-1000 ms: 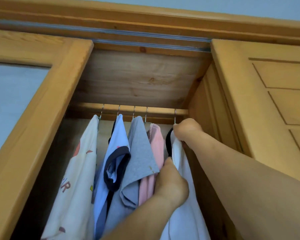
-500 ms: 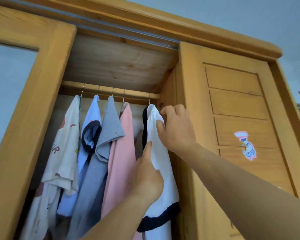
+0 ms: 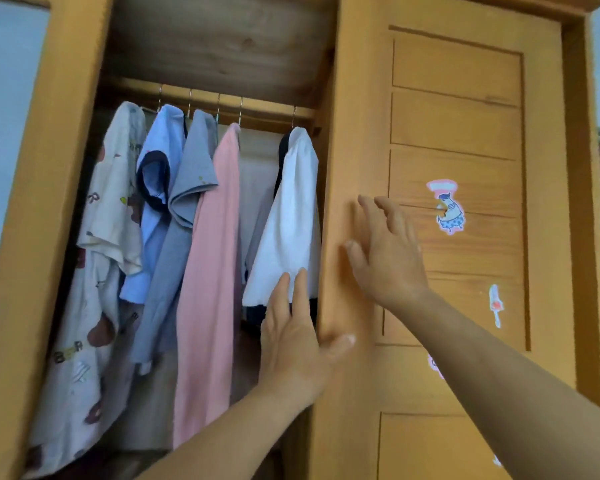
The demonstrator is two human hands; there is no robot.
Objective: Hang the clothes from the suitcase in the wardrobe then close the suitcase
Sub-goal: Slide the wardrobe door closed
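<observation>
Inside the open wooden wardrobe several garments hang from a wooden rail (image 3: 257, 107): a patterned cream shirt (image 3: 97, 258), a light blue shirt (image 3: 158, 188), a grey shirt (image 3: 184, 216), a pink garment (image 3: 210, 278) and, furthest right, a white shirt with dark trim (image 3: 288, 223). My left hand (image 3: 293, 344) is open, fingers just below the white shirt's hem, thumb on the door's edge. My right hand (image 3: 387, 252) lies open and flat against the right sliding door (image 3: 465, 133). The suitcase is out of view.
The left sliding door (image 3: 45, 202) frames the opening on the other side. Stickers (image 3: 447, 207) are stuck on the right door's panels. A pale blue wall shows at both edges of the view.
Both hands have let go of the white shirt, which now hangs free. My right hand moved right onto the door, my left hand dropped lower. The view tilted down.
</observation>
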